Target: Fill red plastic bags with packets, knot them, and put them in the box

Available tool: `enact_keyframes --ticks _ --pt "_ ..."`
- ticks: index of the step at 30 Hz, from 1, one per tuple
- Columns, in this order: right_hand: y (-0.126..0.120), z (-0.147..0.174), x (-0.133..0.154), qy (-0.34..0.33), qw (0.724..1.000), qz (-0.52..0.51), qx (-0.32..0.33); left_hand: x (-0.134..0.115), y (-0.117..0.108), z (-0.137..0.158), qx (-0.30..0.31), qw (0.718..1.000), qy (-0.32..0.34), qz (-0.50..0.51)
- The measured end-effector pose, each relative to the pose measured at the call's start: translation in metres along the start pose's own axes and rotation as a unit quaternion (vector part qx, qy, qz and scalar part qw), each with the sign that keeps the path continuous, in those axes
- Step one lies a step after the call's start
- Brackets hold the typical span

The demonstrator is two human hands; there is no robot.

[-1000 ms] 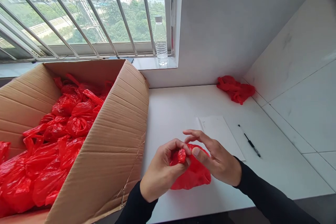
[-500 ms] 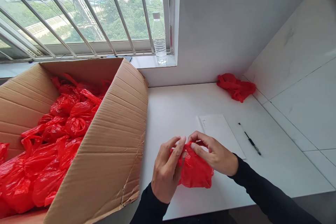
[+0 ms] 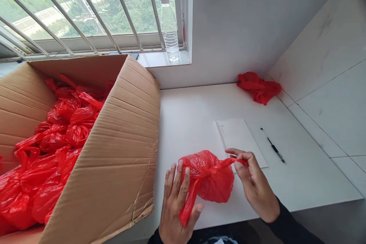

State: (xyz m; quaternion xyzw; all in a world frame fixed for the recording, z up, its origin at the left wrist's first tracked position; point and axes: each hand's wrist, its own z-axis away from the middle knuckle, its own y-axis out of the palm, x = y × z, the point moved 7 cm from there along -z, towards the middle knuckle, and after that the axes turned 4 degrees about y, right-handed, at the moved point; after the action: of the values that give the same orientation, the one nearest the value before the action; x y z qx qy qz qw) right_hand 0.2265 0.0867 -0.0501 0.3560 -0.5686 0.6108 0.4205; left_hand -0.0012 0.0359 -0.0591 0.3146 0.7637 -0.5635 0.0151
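A knotted red plastic bag [image 3: 215, 181], rounded and full, rests on the white table between my hands. My right hand [image 3: 251, 177] pinches one of its twisted handle ends, pulled out to the right. Fingers spread, my left hand [image 3: 177, 202] lies against the bag's left side. The other handle end hangs loose toward the left palm, by the thumb. What the bag contains is hidden.
A large cardboard box [image 3: 126, 152] full of tied red bags [image 3: 77, 122] stands at left. Behind are a crumpled red bag [image 3: 259, 87], a white notebook [image 3: 240, 137] and a pen [image 3: 273, 145]. A water bottle [image 3: 170, 30] stands on the windowsill.
My hands have moved apart from the top of the bag. The left has opened flat beside it; the right has drawn a handle end out rightward. A knot now shows.
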Motion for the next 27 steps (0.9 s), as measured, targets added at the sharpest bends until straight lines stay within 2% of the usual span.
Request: enact_keyframes --ticks 3,5,7,12,20,21,23,25,27 --pt "0.033 0.021 0.011 -0.097 0.994 0.043 0.016 -0.014 0.016 -0.019 0.019 0.996 0.081 -0.039" --pt "0.056 0.030 0.006 -0.161 0.981 0.106 0.037 -0.015 0.030 -0.024 0.046 0.991 0.117 -0.052" --pt "0.073 0.032 -0.008 -0.198 0.965 0.166 0.040 -0.011 0.044 -0.023 0.071 0.988 0.124 -0.065" --pt "0.087 0.029 -0.035 -0.228 0.948 0.221 0.014 -0.003 0.060 -0.017 0.070 0.989 0.101 -0.076" --pt "0.091 0.026 -0.039 -0.220 0.937 0.269 0.027 -0.003 0.065 -0.021 0.075 0.992 0.078 -0.069" --pt "0.093 0.028 -0.042 -0.227 0.935 0.272 0.023 -0.003 0.066 -0.021 0.059 0.993 0.076 -0.071" --pt "0.098 0.032 -0.053 -0.256 0.927 0.275 -0.005 0.000 0.069 -0.016 -0.016 0.993 0.079 -0.084" --pt "0.102 0.034 -0.069 -0.272 0.920 0.270 -0.085 0.000 0.070 -0.004 -0.166 0.970 0.126 -0.126" --pt "0.113 0.029 -0.087 -0.257 0.920 0.276 -0.104 0.008 0.088 0.004 -0.205 0.953 0.137 -0.174"
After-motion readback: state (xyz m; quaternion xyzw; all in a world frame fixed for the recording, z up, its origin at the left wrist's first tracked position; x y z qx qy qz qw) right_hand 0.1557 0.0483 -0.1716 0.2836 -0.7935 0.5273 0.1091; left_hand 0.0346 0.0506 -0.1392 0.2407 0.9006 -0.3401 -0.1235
